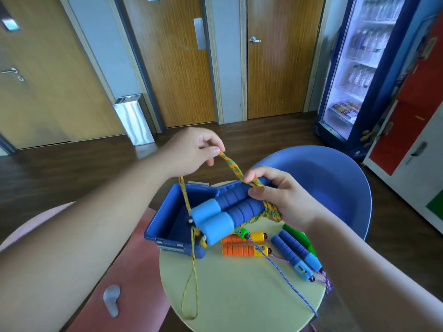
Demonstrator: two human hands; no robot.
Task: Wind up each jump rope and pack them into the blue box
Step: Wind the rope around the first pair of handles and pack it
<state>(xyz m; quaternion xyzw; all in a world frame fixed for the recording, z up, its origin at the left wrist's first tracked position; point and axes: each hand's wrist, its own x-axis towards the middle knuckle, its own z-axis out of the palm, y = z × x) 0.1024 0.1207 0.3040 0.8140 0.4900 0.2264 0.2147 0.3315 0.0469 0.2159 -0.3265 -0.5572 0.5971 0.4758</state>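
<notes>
Wooden doors [182,68] and a lit drinks fridge [359,68] stand behind a small round table [239,295], with a blue chair [335,183] on its far side and a red seat [131,259] at its left. On the table's left edge sits the blue box [167,212], open and showing its bare floor. Just above the box's right wall, the right hand [282,197] grips a pair of blue handles [230,212] held side by side, thumb on top and fingers curled underneath, with turns of orange-and-green cord [233,168] bunched against the palm. The left hand [191,149] is raised above and behind the box, pinching a loop of that cord between thumb and fingertips, its forearm stretching in from the lower left. More cord hangs from the handle ends, across the box's near corner and down past the table edge. On the table right of the box lie orange handles [239,249], a second blue pair [294,250] and a green handle [306,243], close together; the table's near half is open.
</notes>
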